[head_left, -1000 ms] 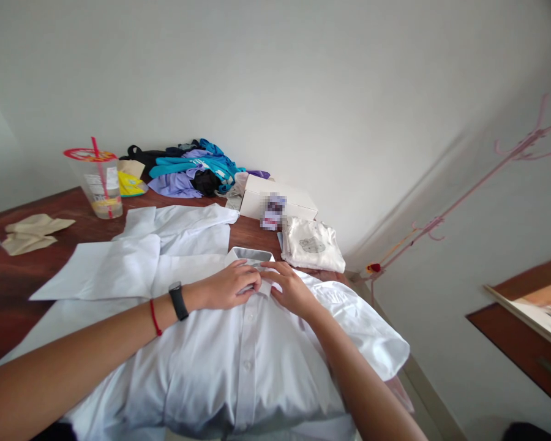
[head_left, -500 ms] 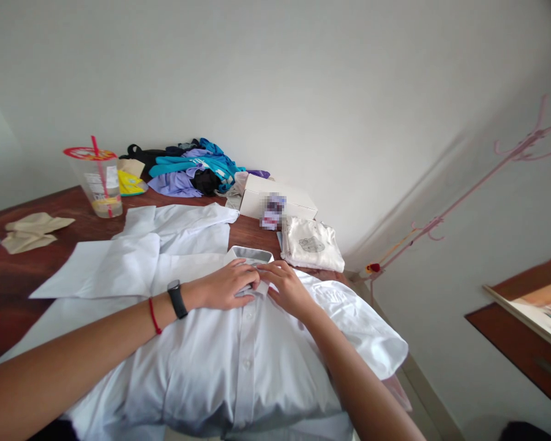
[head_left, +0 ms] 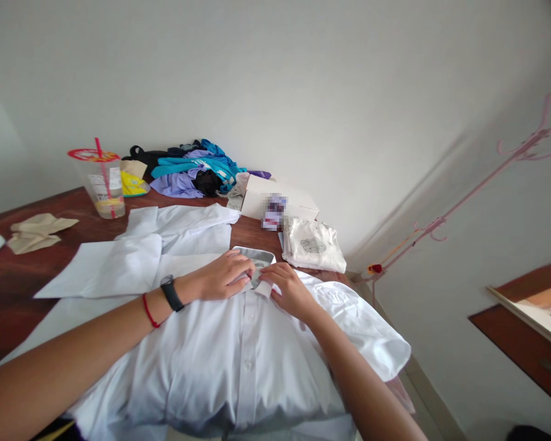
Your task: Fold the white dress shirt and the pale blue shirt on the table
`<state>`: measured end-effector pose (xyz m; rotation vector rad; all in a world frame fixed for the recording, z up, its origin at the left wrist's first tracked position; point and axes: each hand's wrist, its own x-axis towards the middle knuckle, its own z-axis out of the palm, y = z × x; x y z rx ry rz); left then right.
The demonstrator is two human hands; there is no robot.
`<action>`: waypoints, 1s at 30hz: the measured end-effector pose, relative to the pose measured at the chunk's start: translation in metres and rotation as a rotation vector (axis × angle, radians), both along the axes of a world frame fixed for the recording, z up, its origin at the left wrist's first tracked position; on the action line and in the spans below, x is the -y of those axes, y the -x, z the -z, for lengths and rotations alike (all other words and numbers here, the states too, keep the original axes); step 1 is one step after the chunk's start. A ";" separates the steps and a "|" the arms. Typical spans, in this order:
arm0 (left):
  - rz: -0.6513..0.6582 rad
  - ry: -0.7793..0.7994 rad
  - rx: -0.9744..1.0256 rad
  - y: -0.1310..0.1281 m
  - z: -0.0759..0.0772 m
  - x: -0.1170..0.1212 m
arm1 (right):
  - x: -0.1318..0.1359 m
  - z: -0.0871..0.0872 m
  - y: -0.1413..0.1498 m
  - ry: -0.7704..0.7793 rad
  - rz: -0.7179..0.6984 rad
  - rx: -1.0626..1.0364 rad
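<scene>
A white button-up shirt (head_left: 211, 361) lies front side up on the table, its buttoned placket running toward me and its near edge hanging over the table's edge. At its top is the collar (head_left: 253, 251), with a grey inner band. My left hand (head_left: 223, 275) pinches the left part of the collar, fingers curled over it. On the other side, my right hand (head_left: 290, 289) has thumb and fingers closed on the right collar flap. A small gap separates the two hands. The fingertips partly hide the collar's front.
More white garments (head_left: 119, 260) lie at left and behind. A plastic cup with straw (head_left: 105, 190), brown paper (head_left: 39, 231), a clothes pile (head_left: 193, 168), a white box (head_left: 280, 193) and a folded printed cloth (head_left: 314, 242) stand around. A pink coat rack (head_left: 445, 214) is at right.
My hands have moved apart from each other at the collar, the left one a little to the left. More of the collar's inside now shows between them.
</scene>
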<state>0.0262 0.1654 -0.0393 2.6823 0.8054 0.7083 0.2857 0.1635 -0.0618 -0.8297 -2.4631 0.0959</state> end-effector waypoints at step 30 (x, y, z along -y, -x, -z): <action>-0.058 -0.187 -0.181 0.023 0.015 -0.024 | -0.002 0.003 -0.007 0.100 0.018 -0.082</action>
